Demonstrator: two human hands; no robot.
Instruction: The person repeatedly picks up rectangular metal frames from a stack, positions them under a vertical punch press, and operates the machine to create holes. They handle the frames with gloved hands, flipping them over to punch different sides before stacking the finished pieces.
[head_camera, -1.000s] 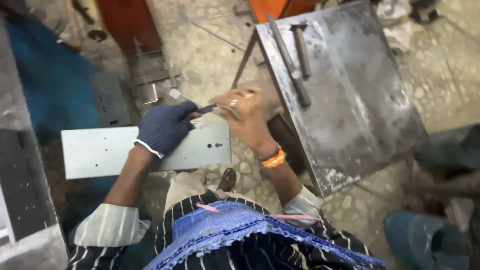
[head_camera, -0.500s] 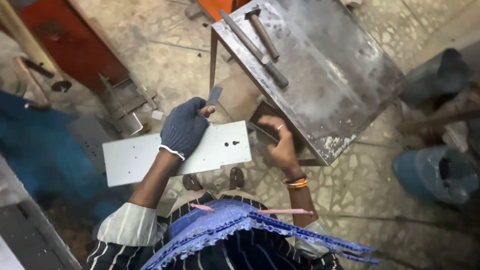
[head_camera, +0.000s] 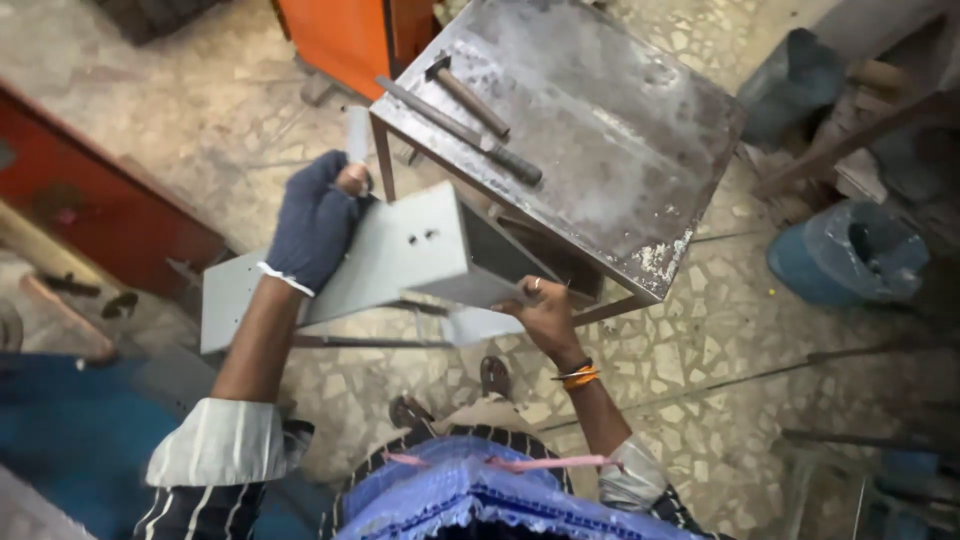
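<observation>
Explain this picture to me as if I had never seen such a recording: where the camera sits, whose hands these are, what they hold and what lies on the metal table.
There is no machine here. The picture comes from a camera worn on a person's head, looking down past their striped clothes to their two hands and the stone floor. The left hand, in a dark blue glove, grips the upper edge of a grey sheet-metal panel with small holes in it. The right hand is bare, wears orange bangles, and holds the panel's lower corner. Just beyond stands a worn steel table. On it lie a hammer and a long metal bar with a dark grip, side by side near the left edge. A blue bucket stands on the floor to the right.
</observation>
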